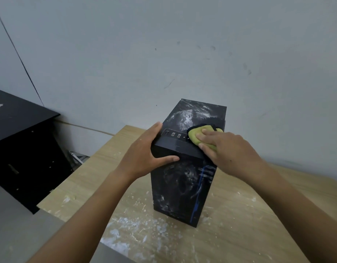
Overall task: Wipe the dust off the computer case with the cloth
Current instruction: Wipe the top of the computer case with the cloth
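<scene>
A black computer case (pixel 182 186) stands upright on a wooden table (pixel 239 234), smeared with white dust on its top and front. My left hand (pixel 144 154) grips its near left top corner, thumb across the front face and fingers along the left side. My right hand (pixel 226 149) presses a yellow-green cloth (pixel 196 135) flat on the top near the front right, beside a row of ports. The far half of the top (pixel 194 114) shows heavy white streaks.
White dust and flakes lie scattered over the table around the case. A black cabinet (pixel 21 149) stands at the left, below table height. A pale wall (pixel 163 54) rises right behind the table. A thin cable runs along the wall at left.
</scene>
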